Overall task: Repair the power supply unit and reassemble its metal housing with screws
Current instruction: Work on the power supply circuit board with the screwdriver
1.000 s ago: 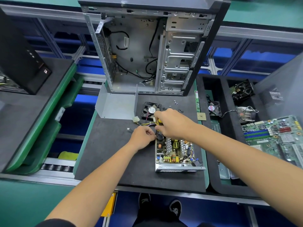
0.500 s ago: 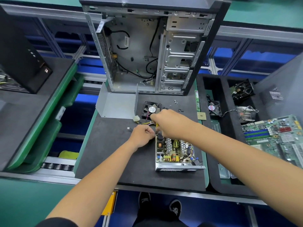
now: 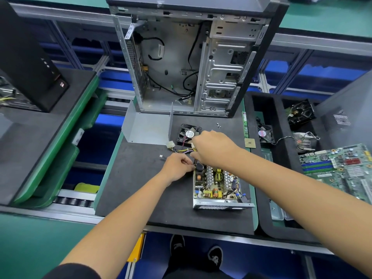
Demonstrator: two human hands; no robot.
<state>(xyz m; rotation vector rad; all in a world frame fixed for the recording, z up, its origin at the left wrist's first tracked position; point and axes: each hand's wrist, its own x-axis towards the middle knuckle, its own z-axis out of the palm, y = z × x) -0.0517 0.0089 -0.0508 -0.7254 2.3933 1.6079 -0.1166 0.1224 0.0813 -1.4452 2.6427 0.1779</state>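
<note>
The open power supply unit (image 3: 216,184) lies on the black foam mat (image 3: 141,188), its circuit board exposed. My left hand (image 3: 176,166) pinches at the unit's far left corner with curled fingers. My right hand (image 3: 213,148) hovers over the far end, curled round a yellow-handled screwdriver (image 3: 192,146) that is almost fully hidden. The unit's bent metal cover (image 3: 147,127) stands behind, with a black fan (image 3: 189,133) and a wire bundle (image 3: 181,150) beside it. Loose screws (image 3: 218,125) lie farther back.
An open computer case (image 3: 181,57) stands upright at the mat's far edge. To the right are a processor chip (image 3: 250,142), a black tray (image 3: 267,109) with fans and a heatsink, and a green motherboard (image 3: 342,168).
My right hand has shifted slightly over the unit's far end, and less of the yellow handle shows. My left hand stays at the corner.
</note>
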